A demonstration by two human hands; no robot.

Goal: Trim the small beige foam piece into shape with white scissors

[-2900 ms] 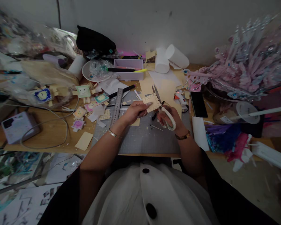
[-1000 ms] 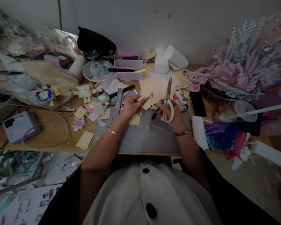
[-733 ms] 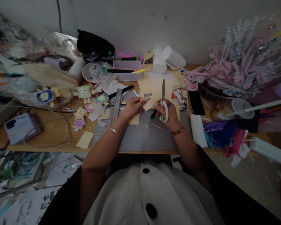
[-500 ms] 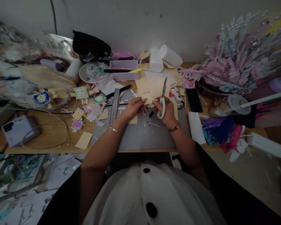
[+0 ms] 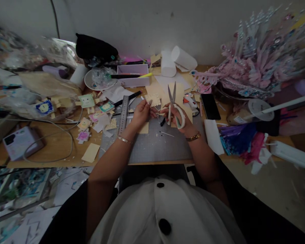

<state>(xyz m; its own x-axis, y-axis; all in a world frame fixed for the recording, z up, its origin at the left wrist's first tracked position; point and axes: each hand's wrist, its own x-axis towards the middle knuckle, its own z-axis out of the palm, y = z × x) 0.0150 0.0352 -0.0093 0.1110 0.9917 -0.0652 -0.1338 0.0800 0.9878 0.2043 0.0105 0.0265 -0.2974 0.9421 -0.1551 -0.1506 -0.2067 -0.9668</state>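
My left hand pinches a small cream paper cutout with a notched edge between thumb and fingers, above the grey cutting mat. My right hand has its fingers through the pale handles of a pair of scissors. The blades point away from me and stand apart, to the right of the cutout and not touching it. Right fingertips come close to the left ones below the cutout; whether they touch is unclear.
A steel ruler lies left of my left hand. Small painted paper figures are scattered further left. Behind are cream sheets and a lilac pen box. At right lie a glue gun, a phone and pink-silver crowns.
The scissors have gone from nearly closed blades to spread ones, and their tips have swung left. The cutout has shifted left and away from me with my left hand, clear of my right fingers.
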